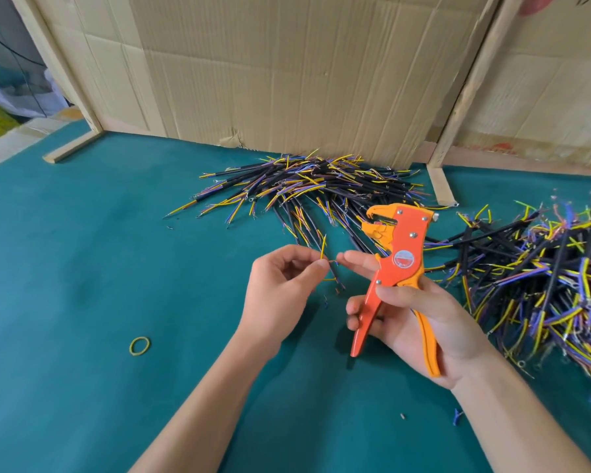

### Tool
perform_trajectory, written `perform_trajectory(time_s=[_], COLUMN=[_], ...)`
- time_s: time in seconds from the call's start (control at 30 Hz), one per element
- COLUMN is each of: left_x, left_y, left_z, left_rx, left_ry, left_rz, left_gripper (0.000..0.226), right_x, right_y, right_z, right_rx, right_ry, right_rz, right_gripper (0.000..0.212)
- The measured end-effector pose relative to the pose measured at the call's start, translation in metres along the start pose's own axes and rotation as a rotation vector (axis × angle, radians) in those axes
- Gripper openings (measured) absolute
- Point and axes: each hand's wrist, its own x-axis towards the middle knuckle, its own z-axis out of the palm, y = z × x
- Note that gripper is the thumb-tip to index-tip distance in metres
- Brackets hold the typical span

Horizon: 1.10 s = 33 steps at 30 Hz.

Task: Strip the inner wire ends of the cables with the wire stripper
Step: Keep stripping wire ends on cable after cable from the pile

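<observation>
My left hand point(280, 285) pinches a short black cable point(333, 276) between thumb and forefinger above the green table. A yellow inner wire point(323, 246) sticks up from the pinch. My right hand point(413, 319) grips the orange and yellow wire stripper point(401, 268) by its handles, jaws pointing up and left. Its outstretched forefinger reaches toward the cable's wire ends, beside my left fingertips. The stripper's jaws hold nothing.
A heap of black cables with yellow, blue and purple inner wires point(321, 189) lies at the back centre. A second heap point(543, 278) covers the right side. A yellow rubber band point(140, 346) lies at front left. Cardboard panels point(287, 73) wall the back. Small insulation scraps point(457, 416) dot the table.
</observation>
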Motion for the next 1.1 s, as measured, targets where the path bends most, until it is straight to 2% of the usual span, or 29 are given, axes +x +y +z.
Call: perform_trajectory(time_s=[0.13,0.27,0.5,0.67,0.77,1.1], left_x=[0.002,0.005,0.008,0.007,0.006,0.004], left_y=[0.001,0.004,0.007,0.005,0.005,0.008], left_z=[-0.002,-0.005,-0.013,-0.014,-0.014,-0.014], left_rx=[0.035,0.008,-0.099,0.051,0.154,0.210], left_ry=[0.028,0.039,0.036,0.015,0.040,0.032], left_rz=[-0.006,0.023,0.054,0.138,0.189,0.236], left_gripper=[0.018,0.018,0.015,0.006,0.011,0.008], right_x=[-0.001,0.000,-0.003,-0.002,-0.003,-0.004], right_y=[-0.001,-0.002,-0.004,-0.005,-0.007,-0.008], right_z=[0.001,0.000,0.000,0.006,0.007,0.009], right_rx=[0.002,0.010,-0.019,-0.090,-0.127,-0.139], right_ry=[-0.087,-0.081,-0.011,-0.106,-0.126,-0.101], right_rz=[-0.004,0.031,0.205,0.252,0.260,0.264], right_gripper=[0.079,0.077,0.070,0.055,0.046,0.034])
